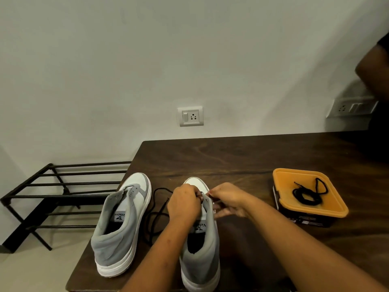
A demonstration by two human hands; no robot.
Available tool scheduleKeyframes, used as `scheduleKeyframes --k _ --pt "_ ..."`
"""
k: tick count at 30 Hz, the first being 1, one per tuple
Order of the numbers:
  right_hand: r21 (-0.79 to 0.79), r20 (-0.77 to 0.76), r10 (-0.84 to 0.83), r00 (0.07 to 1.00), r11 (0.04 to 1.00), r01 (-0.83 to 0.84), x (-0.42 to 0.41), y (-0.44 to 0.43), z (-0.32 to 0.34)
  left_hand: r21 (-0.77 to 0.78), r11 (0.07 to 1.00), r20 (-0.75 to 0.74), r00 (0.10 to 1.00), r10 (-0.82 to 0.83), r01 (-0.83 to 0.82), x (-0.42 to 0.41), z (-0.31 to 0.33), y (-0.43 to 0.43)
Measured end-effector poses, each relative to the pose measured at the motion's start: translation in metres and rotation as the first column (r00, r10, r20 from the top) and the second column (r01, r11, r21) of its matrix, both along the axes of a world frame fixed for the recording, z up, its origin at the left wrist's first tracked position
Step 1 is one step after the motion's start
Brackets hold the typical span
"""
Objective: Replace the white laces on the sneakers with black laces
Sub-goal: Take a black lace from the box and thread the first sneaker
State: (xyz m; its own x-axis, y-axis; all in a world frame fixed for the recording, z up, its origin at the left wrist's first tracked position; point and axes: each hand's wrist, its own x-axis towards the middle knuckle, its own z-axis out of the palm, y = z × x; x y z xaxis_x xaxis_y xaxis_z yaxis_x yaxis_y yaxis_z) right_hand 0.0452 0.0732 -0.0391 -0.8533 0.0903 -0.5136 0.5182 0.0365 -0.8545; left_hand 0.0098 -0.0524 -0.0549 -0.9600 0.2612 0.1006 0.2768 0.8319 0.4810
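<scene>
The left hand [184, 202] is curled into a tight grip over the front of the near sneaker [202, 256], its fingertips pinching a short dark stretch of the black lace [156, 216] just above the tongue. The right hand [228, 201] meets it from the other side, thumb and forefinger drawn together at the same spot and the lower fingers loosely stretched and blurred. Whether that grip pinches the lace or the eyelet flap cannot be told. Both forearms reach in from the lower edge, the wrists angled toward each other over the shoe's opening.

The rest of the lace trails off to the left in loose loops on the dark wooden surface [242, 161], between this shoe and the second sneaker [120, 228], which stands heel toward the camera with bare eyelets. Well apart to the right, another coiled black lace [308, 194] lies on the orange lid [328, 207] of a dark box.

Beyond the surface's left edge stands a black metal shoe rack [63, 194]. A wall socket [190, 116] sits on the pale wall behind, and another person's arm [374, 68] shows at the upper right.
</scene>
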Motion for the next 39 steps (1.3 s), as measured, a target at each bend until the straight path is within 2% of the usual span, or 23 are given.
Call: scheduleKeyframes --k 4,6,10,12,14,16,17,18,19,20,21,22,23,24,25,26,28,29,34,36,37,38,39 --pt "0.335 -0.102 -0.047 0.994 0.939 0.078 -0.007 -0.009 -0.011 -0.057 0.998 -0.034 0.999 -0.013 0.011 0.001 0.001 0.0" --pt "0.399 -0.126 -0.076 0.989 0.909 0.121 -0.008 -0.011 -0.012 -0.086 0.996 -0.053 0.998 -0.024 0.019 0.0 0.0 -0.001" --pt "0.389 -0.059 -0.109 0.992 0.913 0.123 -0.011 -0.007 -0.012 -0.103 0.994 -0.05 0.998 -0.028 0.022 -0.002 -0.003 -0.001" --pt "0.193 -0.104 -0.25 0.963 0.944 0.267 -0.011 -0.002 -0.002 -0.103 0.994 -0.049 0.998 -0.029 0.024 -0.002 -0.003 0.0" --pt "-0.17 -0.154 -0.488 0.859 0.87 0.463 -0.013 0.006 0.016 -0.096 0.995 -0.039 0.999 -0.022 0.018 -0.002 -0.001 -0.001" --pt "-0.504 -0.178 -0.747 0.641 0.629 0.592 -0.017 0.019 0.033 -0.062 0.998 -0.019 1.0 -0.012 0.01 -0.004 0.002 -0.004" --pt "-0.604 -0.185 -0.84 0.51 0.507 0.615 -0.02 0.027 0.038 -0.04 0.999 -0.013 1.0 -0.004 0.004 -0.005 0.003 -0.006" --pt "-0.64 -0.227 -0.889 0.398 0.444 0.628 -0.021 0.032 0.043 -0.028 1.0 -0.018 1.0 0.004 -0.004 -0.006 0.004 -0.008" --pt "-0.59 -0.334 -0.887 0.318 0.46 0.664 -0.021 0.035 0.046 -0.03 0.999 -0.031 0.999 0.013 -0.014 -0.007 0.004 -0.009" --pt "-0.461 -0.495 -0.818 0.293 0.533 0.709 -0.018 0.037 0.047 -0.043 0.999 -0.047 0.999 0.024 -0.026 -0.007 0.005 -0.011" --pt "-0.263 -0.659 -0.676 0.329 0.617 0.742 -0.018 0.037 0.045 -0.063 0.997 -0.048 0.998 0.036 -0.039 -0.007 0.006 -0.012" --pt "-0.017 -0.771 -0.476 0.423 0.68 0.733 -0.017 0.036 0.041 -0.081 0.995 -0.028 0.998 0.054 -0.056 -0.007 0.007 -0.014" --pt "0.249 -0.784 -0.248 0.569 0.714 0.654 -0.017 0.034 0.036 -0.097 0.993 0.009 0.997 0.075 -0.074 -0.007 0.008 -0.015" --pt "0.502 -0.691 -0.022 0.722 0.704 0.502 -0.019 0.031 0.029 -0.104 0.991 0.05 0.994 0.092 -0.087 -0.006 0.009 -0.017" --pt "0.71 -0.505 0.175 0.845 0.641 0.292 -0.02 0.027 0.022 -0.105 0.99 0.082 0.992 0.101 -0.092 -0.007 0.009 -0.018" --pt "0.833 -0.273 0.318 0.908 0.55 0.058 -0.02 0.021 0.016 -0.102 0.991 0.101 0.99 0.098 -0.087 -0.008 0.009 -0.02" --pt "0.88 0.074 0.466 0.882 0.385 -0.278 -0.018 0.01 0.009 -0.082 0.995 0.13 0.989 0.072 -0.062 -0.011 0.009 -0.024" --pt "0.867 0.144 0.487 0.862 0.358 -0.347 -0.018 0.007 0.007 -0.071 0.997 0.152 0.987 0.051 -0.041 -0.012 0.008 -0.026" --pt "0.859 0.056 0.499 0.865 0.418 -0.297 -0.019 0.008 0.008 0.003 1.0 0.245 0.97 -0.004 0.003 -0.014 0.007 -0.032" --pt "0.829 -0.114 0.397 0.911 0.543 -0.133 -0.019 0.016 0.015 0.044 0.999 0.25 0.968 -0.005 -0.006 -0.015 0.007 -0.033" --pt "0.783 -0.255 0.291 0.922 0.622 0.02 -0.018 0.02 0.021 0.063 0.998 0.249 0.968 -0.003 -0.013 -0.016 0.007 -0.034" --pt "0.699 -0.415 0.147 0.898 0.684 0.211 -0.017 0.024 0.027 0.073 0.997 0.246 0.969 0.002 -0.021 -0.017 0.007 -0.034" --pt "0.57 -0.569 -0.023 0.822 0.71 0.414 -0.017 0.029 0.032 0.073 0.997 0.241 0.971 0.006 -0.024 -0.018 0.007 -0.034"
